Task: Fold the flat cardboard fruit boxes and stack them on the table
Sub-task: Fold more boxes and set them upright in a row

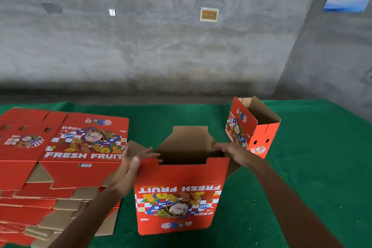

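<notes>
Folding upside-down fruit box (177,197) on green surface (302,187)

Pressing left hand (132,159) flat, fingers straight, against side flap (134,148); right hand (231,150) gripping opposite flap edge; flat stack (60,157) left; folded box (252,127) behind.

two folded boxes (177,195) (one flat stack (60,167))

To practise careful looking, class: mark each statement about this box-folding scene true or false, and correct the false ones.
1. The box being folded stands with its print upside down to the camera. True.
2. The stack of flat boxes lies on the person's right. False: it lies on their left.
3. The table cover is green. True.
4. The finished box at the far right is closed on top. False: its top is open.
5. The left hand and the right hand are at the box's upper flaps. True.
</notes>
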Motion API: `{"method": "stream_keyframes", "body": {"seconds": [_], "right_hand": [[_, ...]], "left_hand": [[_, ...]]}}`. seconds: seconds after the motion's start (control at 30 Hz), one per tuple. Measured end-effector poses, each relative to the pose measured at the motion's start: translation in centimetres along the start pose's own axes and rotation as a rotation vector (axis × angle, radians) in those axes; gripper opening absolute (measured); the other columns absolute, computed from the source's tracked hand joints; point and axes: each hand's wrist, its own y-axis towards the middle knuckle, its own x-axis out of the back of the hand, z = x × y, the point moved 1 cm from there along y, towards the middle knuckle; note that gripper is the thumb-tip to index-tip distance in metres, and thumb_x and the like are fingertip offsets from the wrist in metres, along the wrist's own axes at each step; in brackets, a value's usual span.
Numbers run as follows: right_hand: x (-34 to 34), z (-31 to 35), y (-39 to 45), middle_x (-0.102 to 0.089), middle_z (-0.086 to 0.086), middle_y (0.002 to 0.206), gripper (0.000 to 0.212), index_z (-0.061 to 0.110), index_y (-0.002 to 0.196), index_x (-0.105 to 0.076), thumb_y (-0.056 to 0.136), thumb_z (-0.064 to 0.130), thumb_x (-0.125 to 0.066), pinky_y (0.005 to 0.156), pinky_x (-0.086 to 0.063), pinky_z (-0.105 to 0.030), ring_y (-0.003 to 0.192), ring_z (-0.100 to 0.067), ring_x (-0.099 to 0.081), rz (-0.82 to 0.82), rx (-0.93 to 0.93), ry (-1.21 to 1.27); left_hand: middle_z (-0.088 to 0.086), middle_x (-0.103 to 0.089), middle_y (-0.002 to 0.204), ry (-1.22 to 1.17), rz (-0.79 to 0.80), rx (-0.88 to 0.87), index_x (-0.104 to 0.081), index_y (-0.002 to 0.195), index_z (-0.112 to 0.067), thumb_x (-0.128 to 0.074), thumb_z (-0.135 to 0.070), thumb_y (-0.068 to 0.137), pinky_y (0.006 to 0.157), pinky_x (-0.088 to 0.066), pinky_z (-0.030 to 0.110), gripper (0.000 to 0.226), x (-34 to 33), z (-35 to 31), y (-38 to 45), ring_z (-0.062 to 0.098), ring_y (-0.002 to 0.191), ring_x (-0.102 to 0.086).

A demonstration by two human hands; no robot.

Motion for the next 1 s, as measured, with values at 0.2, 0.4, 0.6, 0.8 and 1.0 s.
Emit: {"method": "stream_keyframes", "body": {"seconds": [0.2,0.4,0.6,0.8,1.0], "right_hand": [[-0.1,-0.7,-0.8,-0.06,0.007,0.143,0.047,0.044,0.124,-0.068,0.104,0.066,-0.032,0.114,-0.036,-0.048,0.131,-0.021,-0.053,-0.092,0.14,-0.209],[0.4,-0.1,-1.7,-0.069,0.007,0.122,0.043,0.029,0.127,-0.063,0.097,0.059,-0.056,0.091,-0.054,-0.035,0.107,-0.016,-0.066,-0.39,0.238,-0.764],[-0.6,0.4,-2.0,-0.069,-0.007,0.115,0.033,0.013,0.122,-0.063,0.101,0.037,-0.061,0.087,-0.054,-0.036,0.091,-0.015,-0.065,-0.719,0.258,-0.069],[-4.2,-0.8,-2.3,-0.069,0.005,0.109,0.023,0.021,0.113,-0.069,0.106,0.036,-0.053,0.091,-0.052,-0.038,0.101,-0.012,-0.063,-0.524,0.391,-0.102],[-7.4,-1.9,-1.3,-0.041,0.007,0.138,0.054,0.027,0.141,-0.05,0.091,0.036,-0.071,0.113,-0.036,-0.04,0.129,-0.012,-0.037,-0.49,0.394,-0.239]], "left_hand": [[0.001,-0.045,0.153,0.468,-0.265,0.074,-0.031,0.154,-0.035,-0.048,-0.084,0.083,0.125,-0.011,0.058,0.087,-2.0,0.6,1.9,0.021,0.153,-0.019],[0.002,0.009,0.171,0.863,-0.346,0.058,-0.044,0.146,-0.048,-0.063,-0.069,0.087,0.115,0.017,0.064,0.066,-3.0,0.4,3.2,0.031,0.153,0.027],[0.002,0.022,0.169,0.471,-0.525,-0.012,-0.021,0.161,-0.025,-0.08,-0.02,0.088,0.118,-0.03,0.056,0.094,-5.2,-2.0,2.7,0.039,0.157,0.005],[0.001,-0.02,0.166,0.442,-0.558,-0.142,-0.015,0.161,-0.028,-0.045,0.012,0.094,0.099,-0.053,0.047,0.084,-6.6,-2.3,2.6,0.032,0.138,-0.047],[0.002,-0.064,0.121,0.629,-0.353,-0.304,-0.066,0.129,-0.017,-0.063,0.01,0.086,0.094,-0.052,0.05,0.051,-6.1,-1.3,3.0,0.024,0.108,-0.057]]}}
